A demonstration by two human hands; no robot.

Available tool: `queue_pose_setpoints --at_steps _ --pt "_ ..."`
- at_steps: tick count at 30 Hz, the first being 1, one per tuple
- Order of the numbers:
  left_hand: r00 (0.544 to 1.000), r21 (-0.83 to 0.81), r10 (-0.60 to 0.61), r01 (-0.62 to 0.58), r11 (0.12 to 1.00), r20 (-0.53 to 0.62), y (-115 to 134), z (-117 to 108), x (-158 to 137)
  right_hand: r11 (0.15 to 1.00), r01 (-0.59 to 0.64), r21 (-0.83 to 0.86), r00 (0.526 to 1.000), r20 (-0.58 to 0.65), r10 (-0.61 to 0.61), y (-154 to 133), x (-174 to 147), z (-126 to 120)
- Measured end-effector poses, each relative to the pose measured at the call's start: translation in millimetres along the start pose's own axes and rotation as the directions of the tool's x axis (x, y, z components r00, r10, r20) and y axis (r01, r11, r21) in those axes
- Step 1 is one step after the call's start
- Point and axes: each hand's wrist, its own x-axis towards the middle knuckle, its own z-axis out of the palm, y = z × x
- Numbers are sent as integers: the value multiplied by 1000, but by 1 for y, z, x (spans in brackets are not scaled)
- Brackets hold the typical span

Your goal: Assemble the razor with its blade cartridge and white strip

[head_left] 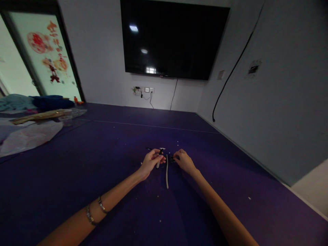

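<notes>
Two hands: bare, both low over a purple surface point(128, 215), with a pale strip between them; clock directions are taken from that strip.
Left hand point(150, 162): at 10 o'clock, nearly closed, thumb and fingers gripping a narrow black-and-pale piece point(161, 152).
Held piece: long axis slanting from 1 o'clock at its black upper end to 7 o'clock at its pale lower end; a small white part shows at its top, too small to make out.
Right hand point(185, 162): at 2 o'clock, fingers curled and fingertips close together at a small dark piece point(172, 159); whether they pinch it or only touch it, I cannot tell.
Small dark piece: at 1 o'clock, beside the strip's upper end; its direction is unclear.
Pale strip point(167, 174): lying flat, apart from the palms, long axis running 12 to 6 o'clock with a slight bend.
Thin dark piece point(148, 148): between 10 and 11 o'clock, just beyond the left hand, lying nearly 9 to 3.
Bracelets point(89, 215): two, at 8 o'clock, on the left forearm.
Television point(174, 41): at 12 o'clock, on the wall, its screen dark.
</notes>
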Motion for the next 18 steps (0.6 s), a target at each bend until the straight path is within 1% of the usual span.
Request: queue_pose_setpoints --at_steps 5,7,10,13,18 --pt "1000 -9 -2 2 1000 -14 1 1 -1 991 65 119 998 -23 -63 1 2 -8" --pt "1000 -13 -5 5 1000 -14 0 1 -1 980 69 187 997 -38 -63 1 5 -10" --pt "1000 -22 -6 5 1000 -11 -1 1 -1 961 52 273 998 -53 -38 0 8 -12" --pt "1000 -30 -8 8 1000 -9 0 2 -2 941 33 336 999 -38 -22 -3 10 -15" --pt "1000 -30 -9 8 1000 -17 1 3 -3 937 -36 348 999 4 37 -6 9 -22"
